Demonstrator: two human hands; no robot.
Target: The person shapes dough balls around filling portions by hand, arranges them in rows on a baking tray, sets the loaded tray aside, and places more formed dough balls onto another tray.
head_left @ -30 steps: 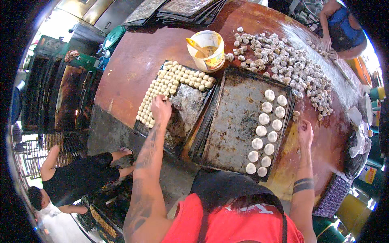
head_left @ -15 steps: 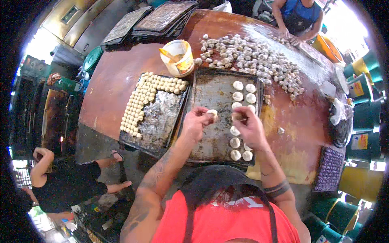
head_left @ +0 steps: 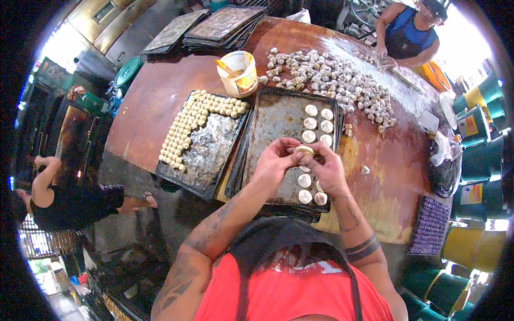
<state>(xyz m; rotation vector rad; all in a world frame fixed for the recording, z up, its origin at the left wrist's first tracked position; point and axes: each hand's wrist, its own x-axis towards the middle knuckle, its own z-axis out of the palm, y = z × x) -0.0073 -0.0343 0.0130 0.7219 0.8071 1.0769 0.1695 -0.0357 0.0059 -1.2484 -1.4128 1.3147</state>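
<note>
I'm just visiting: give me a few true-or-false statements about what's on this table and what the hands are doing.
1. Both hands, left hand and right hand, hold one dough piece together. True.
2. The right baking tray is packed full of dough rounds. False: only two short columns at its right side.
3. The left baking tray has dough balls along its far and left edges. True.
4. The plastic tub stands on the right tray. False: it stands on the table, beyond the trays.

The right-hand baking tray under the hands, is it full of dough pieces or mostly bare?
Mostly bare. The baking tray carries dough rounds only along its right edge; the remaining metal shows uncovered.
</note>
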